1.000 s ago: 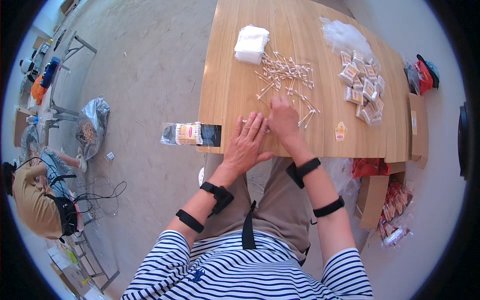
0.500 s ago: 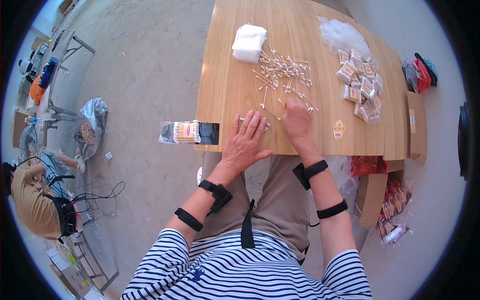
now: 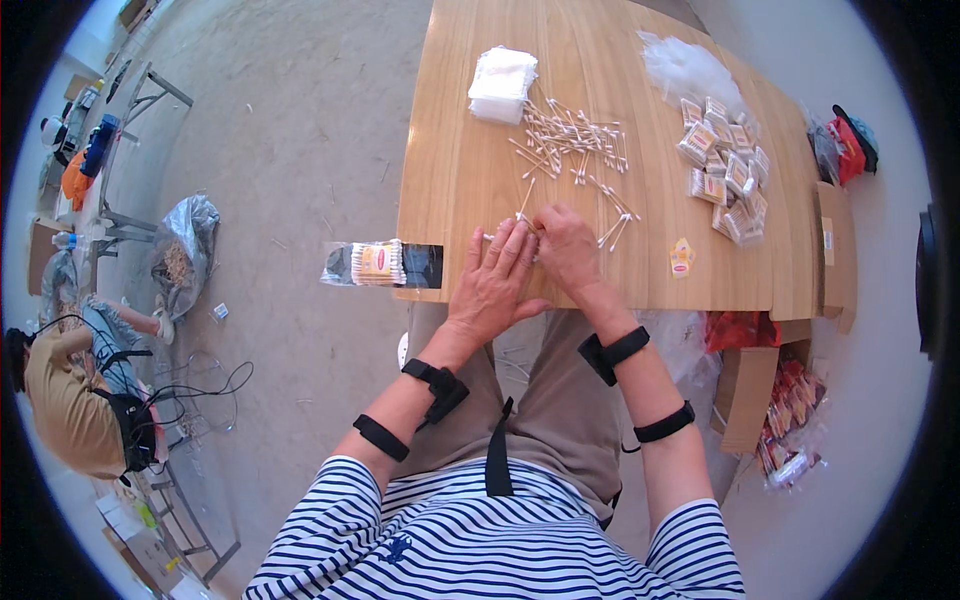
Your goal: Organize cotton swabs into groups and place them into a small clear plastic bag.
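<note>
My left hand point(image 3: 490, 280) lies flat near the table's front edge, its fingers stretched over a few cotton swabs whose white tips show around them. Against its fingertips, my right hand point(image 3: 568, 250) is closed in a pinch on a cotton swab, mostly hidden by the fingers. Beyond both hands spreads a loose pile of cotton swabs point(image 3: 575, 138). Several more swabs point(image 3: 612, 205) lie scattered right of my right hand. A clear bag packed with swabs and a yellow-white label point(image 3: 377, 263) rests on a black strip at the table's left edge.
A stack of white plastic bags point(image 3: 502, 85) sits at the far left of the wooden table point(image 3: 440, 170). On the right are small filled packs point(image 3: 722, 170), clear plastic film point(image 3: 690, 70) and yellow labels point(image 3: 681, 258). Cardboard boxes point(image 3: 748, 395) stand below right. Another person point(image 3: 75, 400) sits far left.
My right hand has moved left and nearer, from the scattered swabs to the fingertips of my left hand. My left hand has stayed flat in place.
</note>
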Motion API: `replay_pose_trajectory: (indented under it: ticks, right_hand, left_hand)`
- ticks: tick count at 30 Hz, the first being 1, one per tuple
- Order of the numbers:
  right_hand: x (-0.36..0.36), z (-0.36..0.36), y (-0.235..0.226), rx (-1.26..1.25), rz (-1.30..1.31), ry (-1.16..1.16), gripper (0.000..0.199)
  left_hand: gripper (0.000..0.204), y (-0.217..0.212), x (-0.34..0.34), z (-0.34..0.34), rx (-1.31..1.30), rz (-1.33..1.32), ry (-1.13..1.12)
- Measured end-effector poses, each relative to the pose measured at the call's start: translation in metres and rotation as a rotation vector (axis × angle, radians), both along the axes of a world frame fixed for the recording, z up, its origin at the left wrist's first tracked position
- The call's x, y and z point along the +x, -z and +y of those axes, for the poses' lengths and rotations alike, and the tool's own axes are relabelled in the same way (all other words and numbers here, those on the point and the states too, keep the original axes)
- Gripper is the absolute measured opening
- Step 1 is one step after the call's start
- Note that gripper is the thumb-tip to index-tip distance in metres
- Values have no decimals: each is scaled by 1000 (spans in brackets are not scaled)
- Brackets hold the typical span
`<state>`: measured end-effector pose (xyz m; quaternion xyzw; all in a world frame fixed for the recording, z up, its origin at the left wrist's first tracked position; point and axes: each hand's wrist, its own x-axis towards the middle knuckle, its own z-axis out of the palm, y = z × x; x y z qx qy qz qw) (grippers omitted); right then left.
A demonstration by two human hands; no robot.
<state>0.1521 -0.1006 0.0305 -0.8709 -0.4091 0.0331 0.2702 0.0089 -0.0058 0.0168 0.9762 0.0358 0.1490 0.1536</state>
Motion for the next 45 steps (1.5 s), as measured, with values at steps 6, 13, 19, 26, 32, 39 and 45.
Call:
replay_pose_trajectory:
  ticks: [6,13,19,26,32,39,45]
  right_hand:
    - [2,1,0,56,45,-35,7]
    - [14,24,-18,-16,-10,-31,16]
    - [13,24,-13,-224,-173,68,16]
    - [11,-12,-30,-246,26,293,22]
    - [34,-61,-21,-276,19,641,26]
    - [43,-66,-4,-249,116,675,23]
    - [52,-79,8,-225,5,663,21]
  left_hand:
    - [97,-1,-1,-1,27,20,6]
    - [94,-3,1,-1,1,52,18]
    - [98,-1,1,-1,-13,54,7]
    - [98,-3,0,-1,1,78,-7]
    - [97,-7,0,-1,8,80,-4]
    - [97,-4,0,-1,9,66,2]
    - [97,-4,0,-1,-4,69,2]
